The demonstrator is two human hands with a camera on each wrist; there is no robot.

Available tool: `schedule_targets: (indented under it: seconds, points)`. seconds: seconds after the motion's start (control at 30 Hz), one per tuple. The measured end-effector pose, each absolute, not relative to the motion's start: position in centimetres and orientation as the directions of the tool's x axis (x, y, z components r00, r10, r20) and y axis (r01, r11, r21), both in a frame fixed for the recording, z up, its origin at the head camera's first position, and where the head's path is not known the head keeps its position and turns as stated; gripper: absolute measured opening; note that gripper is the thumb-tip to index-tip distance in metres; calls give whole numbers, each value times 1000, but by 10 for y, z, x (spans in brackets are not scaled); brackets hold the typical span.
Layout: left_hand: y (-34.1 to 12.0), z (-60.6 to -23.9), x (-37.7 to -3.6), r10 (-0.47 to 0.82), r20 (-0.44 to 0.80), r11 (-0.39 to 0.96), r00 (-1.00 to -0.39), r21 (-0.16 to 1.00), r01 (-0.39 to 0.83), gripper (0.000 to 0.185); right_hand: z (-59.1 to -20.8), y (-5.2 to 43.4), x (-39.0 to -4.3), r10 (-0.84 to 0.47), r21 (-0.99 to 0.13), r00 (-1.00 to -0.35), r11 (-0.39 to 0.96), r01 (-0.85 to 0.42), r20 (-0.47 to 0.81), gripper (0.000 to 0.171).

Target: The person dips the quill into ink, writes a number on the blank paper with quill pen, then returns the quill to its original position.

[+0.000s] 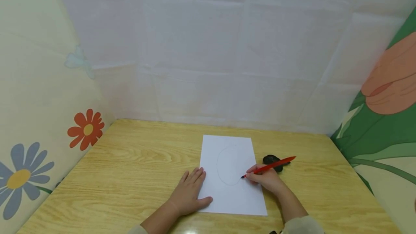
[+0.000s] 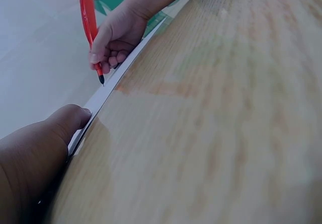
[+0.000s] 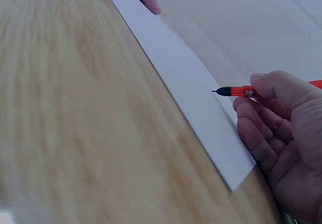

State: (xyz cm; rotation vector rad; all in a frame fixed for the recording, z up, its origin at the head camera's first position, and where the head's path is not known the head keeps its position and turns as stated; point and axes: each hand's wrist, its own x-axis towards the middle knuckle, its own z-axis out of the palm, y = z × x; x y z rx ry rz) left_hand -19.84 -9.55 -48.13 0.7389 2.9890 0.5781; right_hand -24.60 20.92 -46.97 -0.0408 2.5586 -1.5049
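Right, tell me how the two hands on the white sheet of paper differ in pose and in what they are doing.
The left hand lies flat with straight fingers, pressing the left edge of the white sheet of paper; the right hand is curled, pinching the red pen. The left hand holds nothing, while the right hand sets the pen tip at a faint pencilled oval. Both rest on the light wooden table at the sheet.
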Motion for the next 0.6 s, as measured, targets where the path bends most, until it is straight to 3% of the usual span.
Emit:
schedule_targets:
  seconds: [0.6]
  points:
    - [-96,-479,-197,455,79,819,-887,354,452,88,-471,208,-249,-68,-873,-991,482,70,-117,19]
